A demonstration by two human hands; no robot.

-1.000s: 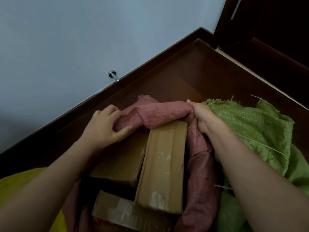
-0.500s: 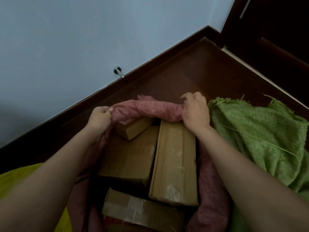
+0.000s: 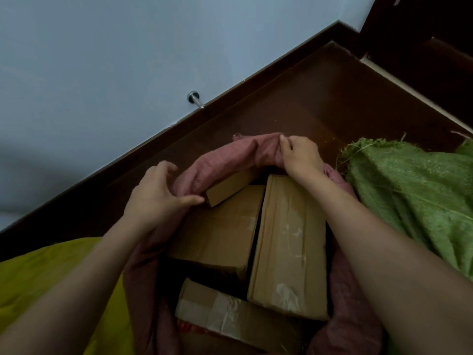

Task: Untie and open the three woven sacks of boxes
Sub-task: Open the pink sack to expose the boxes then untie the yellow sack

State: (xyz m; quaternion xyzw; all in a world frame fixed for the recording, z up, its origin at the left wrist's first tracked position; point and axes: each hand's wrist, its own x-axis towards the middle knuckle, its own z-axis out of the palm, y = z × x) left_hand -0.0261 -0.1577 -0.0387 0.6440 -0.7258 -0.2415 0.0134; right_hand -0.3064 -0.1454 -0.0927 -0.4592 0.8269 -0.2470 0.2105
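Observation:
A pink woven sack (image 3: 225,160) stands open in front of me, its mouth rolled back into a thick rim. Several cardboard boxes (image 3: 289,242) lie inside. My right hand (image 3: 299,155) grips the far part of the rolled rim. My left hand (image 3: 156,193) curls round the rim's left part, thumb pressed on the fabric beside a small box (image 3: 227,187). A green woven sack (image 3: 414,198) lies to the right. A yellow sack (image 3: 51,275) shows at the lower left, mostly hidden by my left arm.
The sacks sit on a dark brown wooden floor (image 3: 307,98) in a corner. A pale wall with a dark skirting board runs diagonally behind. A metal door stop (image 3: 195,98) sticks out of the wall. A dark door frame (image 3: 422,34) fills the upper right.
My right hand has shifted along the rolled rim toward the far side. My left hand has moved down the left rim and loosened its grip. The rim is pushed further back, baring more of the boxes.

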